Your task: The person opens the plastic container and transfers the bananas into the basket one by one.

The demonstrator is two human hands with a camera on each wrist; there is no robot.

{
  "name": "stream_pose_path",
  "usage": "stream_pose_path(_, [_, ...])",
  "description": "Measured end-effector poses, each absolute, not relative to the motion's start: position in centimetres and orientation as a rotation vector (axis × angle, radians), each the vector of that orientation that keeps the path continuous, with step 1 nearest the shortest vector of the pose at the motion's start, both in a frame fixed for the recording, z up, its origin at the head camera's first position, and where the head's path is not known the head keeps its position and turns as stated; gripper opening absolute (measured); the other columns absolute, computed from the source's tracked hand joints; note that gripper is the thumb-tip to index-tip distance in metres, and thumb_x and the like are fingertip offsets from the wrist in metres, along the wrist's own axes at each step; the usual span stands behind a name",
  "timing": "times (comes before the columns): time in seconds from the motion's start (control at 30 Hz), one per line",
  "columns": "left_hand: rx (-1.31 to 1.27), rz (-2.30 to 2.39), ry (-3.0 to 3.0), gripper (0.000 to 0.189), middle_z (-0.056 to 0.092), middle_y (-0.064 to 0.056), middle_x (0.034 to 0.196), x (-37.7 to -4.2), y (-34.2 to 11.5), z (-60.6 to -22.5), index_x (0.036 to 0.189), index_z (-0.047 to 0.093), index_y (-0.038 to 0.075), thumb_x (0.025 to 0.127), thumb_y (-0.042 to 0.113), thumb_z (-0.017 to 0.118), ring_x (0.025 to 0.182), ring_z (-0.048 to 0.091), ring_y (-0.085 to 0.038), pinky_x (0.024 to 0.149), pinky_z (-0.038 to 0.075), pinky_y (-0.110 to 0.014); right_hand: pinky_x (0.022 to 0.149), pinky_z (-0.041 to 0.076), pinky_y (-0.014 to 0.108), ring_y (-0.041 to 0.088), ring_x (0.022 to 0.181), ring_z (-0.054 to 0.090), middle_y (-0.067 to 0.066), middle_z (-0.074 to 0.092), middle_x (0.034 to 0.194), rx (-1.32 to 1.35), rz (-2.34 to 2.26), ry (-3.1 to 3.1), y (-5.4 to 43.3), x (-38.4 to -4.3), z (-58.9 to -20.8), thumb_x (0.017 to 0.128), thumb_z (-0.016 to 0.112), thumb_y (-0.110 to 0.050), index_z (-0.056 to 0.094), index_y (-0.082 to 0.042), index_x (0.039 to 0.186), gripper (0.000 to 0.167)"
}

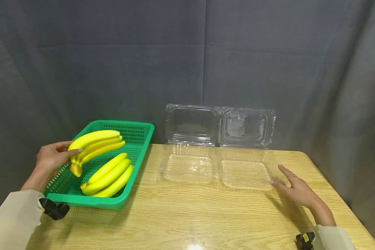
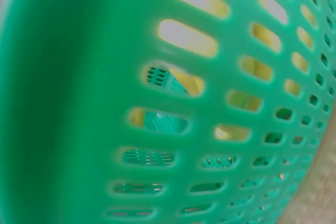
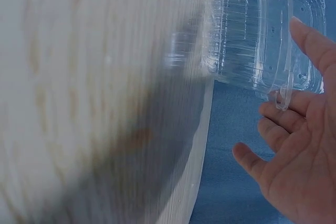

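My left hand (image 1: 51, 158) pinches a bunch of yellow bananas (image 1: 97, 144) near its stem end, thumb on the near side. The bunch is held over the left part of a green plastic basket (image 1: 143, 156). Below it, a second banana bunch (image 1: 109, 175) lies inside. In the left wrist view, the slotted basket wall (image 2: 79, 103) fills the picture, with yellow showing through; the hand is hidden there. My right hand (image 1: 297, 189) has its fingers extended beside the right clear clamshell container (image 1: 243, 170). The right wrist view shows the palm (image 3: 302, 150) next to the clear plastic (image 3: 241, 35).
Another clear clamshell container (image 1: 189, 166) stands against the first on its left, and both lids (image 1: 247, 128) are raised at the back. All rest on a light wooden table (image 1: 187, 211). Behind the table hangs a dark grey curtain (image 1: 175, 69), which continues along the right side.
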State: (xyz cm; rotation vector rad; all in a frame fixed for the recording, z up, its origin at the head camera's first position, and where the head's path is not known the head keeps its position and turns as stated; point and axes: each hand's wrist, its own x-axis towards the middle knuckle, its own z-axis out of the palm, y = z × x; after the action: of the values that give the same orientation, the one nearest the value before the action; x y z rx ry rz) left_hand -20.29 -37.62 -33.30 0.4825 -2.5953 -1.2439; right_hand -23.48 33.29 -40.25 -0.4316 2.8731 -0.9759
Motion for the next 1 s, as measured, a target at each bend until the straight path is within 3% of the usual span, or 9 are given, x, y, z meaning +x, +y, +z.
stream_pose_path(0.2, [0.416, -1.151, -2.633, 0.07, 0.054, -0.034, 0.123, -20.1, -37.1, -33.9, 0.133, 0.049, -0.012, 0.089, 0.039, 0.069, 0.069, 0.06, -0.007, 0.063, 0.056, -0.032, 0.096, 0.021, 0.074, 0.061, 0.132, 0.014, 0.036, 0.009, 0.152, -0.435, -0.979, 2.875, 33.3, -23.6, -40.3, 0.099, 0.054, -0.04, 0.008, 0.003, 0.153, 0.083])
stream_pose_path(0.33, [0.421, -1.04, -2.649, 0.066, 0.057, -0.033, 0.12, -20.2, -36.9, -34.4, 0.13, 0.052, -0.012, 0.09, 0.037, 0.069, 0.082, 0.062, -0.025, 0.066, 0.053, -0.037, 0.095, 0.022, 0.074, 0.061, 0.131, 0.015, 0.036, 0.01, 0.152, -0.431, -0.966, 2.875, 33.3, -23.5, -40.3, 0.099, 0.053, -0.041, 0.008, 0.004, 0.153, 0.083])
stream_pose_path(0.43, [0.415, -1.005, -2.673, 0.063, 0.054, -0.034, 0.121, -20.2, -36.6, -34.7, 0.13, 0.051, -0.012, 0.091, 0.034, 0.068, 0.102, 0.05, -0.043, 0.072, 0.048, -0.045, 0.095, 0.022, 0.074, 0.062, 0.131, 0.015, 0.036, 0.01, 0.152, -0.432, -0.965, 2.874, 33.2, -23.4, -40.2, 0.099, 0.053, -0.041, 0.008, 0.004, 0.153, 0.084])
stream_pose_path(0.53, [0.42, -1.032, -2.691, 0.062, 0.048, -0.035, 0.123, -20.2, -36.4, -35.0, 0.131, 0.048, -0.012, 0.091, 0.031, 0.068, 0.114, 0.037, -0.053, 0.074, 0.048, -0.05, 0.095, 0.021, 0.074, 0.062, 0.131, 0.015, 0.037, 0.01, 0.152, -0.439, -0.965, 2.879, 33.2, -23.4, -40.2, 0.099, 0.053, -0.041, 0.008, 0.004, 0.153, 0.084])
stream_pose_path(0.67, [0.439, -1.047, -2.713, 0.062, 0.045, -0.035, 0.125, -20.2, -36.3, -35.4, 0.132, 0.047, -0.011, 0.091, 0.03, 0.068, 0.117, 0.029, -0.057, 0.075, 0.047, -0.054, 0.096, 0.021, 0.074, 0.061, 0.131, 0.016, 0.036, 0.011, 0.152, -0.448, -0.953, 2.892, 33.3, -23.5, -40.3, 0.099, 0.053, -0.041, 0.009, 0.004, 0.153, 0.083])
stream_pose_path(0.87, [0.411, -1.042, -2.707, 0.06, 0.045, -0.036, 0.124, -20.5, -36.3, -35.8, 0.131, 0.047, -0.013, 0.091, 0.026, 0.068, 0.115, 0.03, -0.055, 0.083, 0.038, -0.058, 0.096, 0.021, 0.074, 0.061, 0.131, 0.017, 0.036, 0.012, 0.151, -0.449, -0.938, 2.907, 33.3, -23.5, -40.3, 0.098, 0.054, -0.041, 0.01, 0.005, 0.152, 0.083])
stream_pose_path(1.0, [0.396, -1.049, -2.71, 0.059, 0.044, -0.037, 0.124, -20.8, -36.3, -35.9, 0.131, 0.046, -0.014, 0.092, 0.024, 0.068, 0.116, 0.029, -0.056, 0.083, 0.04, -0.058, 0.096, 0.021, 0.074, 0.061, 0.131, 0.016, 0.036, 0.011, 0.151, -0.454, -0.949, 2.901, 33.3, -23.4, -40.3, 0.098, 0.054, -0.041, 0.01, 0.005, 0.152, 0.083])
